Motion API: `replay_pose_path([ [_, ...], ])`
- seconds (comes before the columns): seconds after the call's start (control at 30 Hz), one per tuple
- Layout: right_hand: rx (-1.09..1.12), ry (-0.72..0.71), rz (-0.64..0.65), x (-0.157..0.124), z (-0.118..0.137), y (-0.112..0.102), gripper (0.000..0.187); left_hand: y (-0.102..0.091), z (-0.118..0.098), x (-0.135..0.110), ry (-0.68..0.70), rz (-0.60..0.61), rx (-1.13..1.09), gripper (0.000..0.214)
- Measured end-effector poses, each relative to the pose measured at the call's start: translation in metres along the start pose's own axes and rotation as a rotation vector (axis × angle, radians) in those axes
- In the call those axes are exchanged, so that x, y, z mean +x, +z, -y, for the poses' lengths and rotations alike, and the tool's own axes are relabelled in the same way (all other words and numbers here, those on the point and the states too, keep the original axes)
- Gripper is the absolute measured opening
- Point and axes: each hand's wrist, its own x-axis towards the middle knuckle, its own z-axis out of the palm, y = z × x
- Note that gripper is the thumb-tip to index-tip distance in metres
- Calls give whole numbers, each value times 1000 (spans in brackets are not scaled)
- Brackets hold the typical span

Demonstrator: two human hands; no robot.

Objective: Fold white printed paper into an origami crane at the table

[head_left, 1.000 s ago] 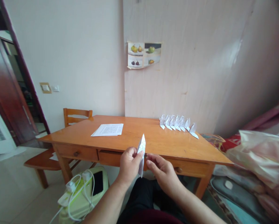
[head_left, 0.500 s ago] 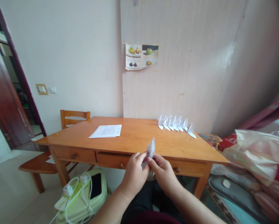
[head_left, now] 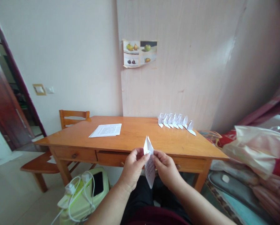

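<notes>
Both hands hold a folded piece of printed paper [head_left: 150, 172] in front of the table's near edge. It is long and narrow, with two pointed tips at the top and a printed flap tapering downward. My left hand [head_left: 134, 167] pinches its left side, thumb lying across the front. On the opposite side my right hand [head_left: 165, 165] grips the edge between thumb and fingers. Several folded paper figures [head_left: 175, 120] stand in a row at the table's back right. A stack of printed sheets [head_left: 106, 130] lies on the left part of the table.
The wooden table [head_left: 130, 140] has drawers along its front. A chair [head_left: 74, 118] and a bench [head_left: 40, 162] are at the left. Below sits a pale green box [head_left: 83, 200] with white cables. Plastic bags [head_left: 257, 150] are piled at the right. Fruit pictures [head_left: 140, 53] hang on the wall.
The folded paper has turned in my hands, so its two tips and long printed lower flap now face me. My hands have shifted to grip it from both sides.
</notes>
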Motion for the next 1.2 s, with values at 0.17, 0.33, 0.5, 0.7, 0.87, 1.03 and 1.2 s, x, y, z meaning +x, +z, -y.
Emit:
replay_pose_path([
  [0.17, -32, -65, -2, -2, 0, 2, 27, -1, 3, 1, -102, 8, -153, 33],
  [0.33, -91, -69, -52, 0, -9, -2, 28, -2, 1, 2, -150, 43, -227, 28],
  [0.5, 53, 0, -21, -2, -3, 0, 28, 1, 0, 1, -142, -1, -205, 25],
  [0.7, 104, 205, 48, -8, -5, -2, 34, 1, 1, 2, -137, -48, -183, 23],
  [0.87, 13, 137, 39, -7, -21, -5, 35, -3, -3, 2, -191, -27, -169, 16],
  [1.03, -164, 53, 68, -8, -25, -8, 37, -4, -7, 3, -268, -8, -295, 13],
  [1.2, -158, 0, 102, -12, -17, -7, 39, -3, -12, 0, -291, 68, -387, 22],
])
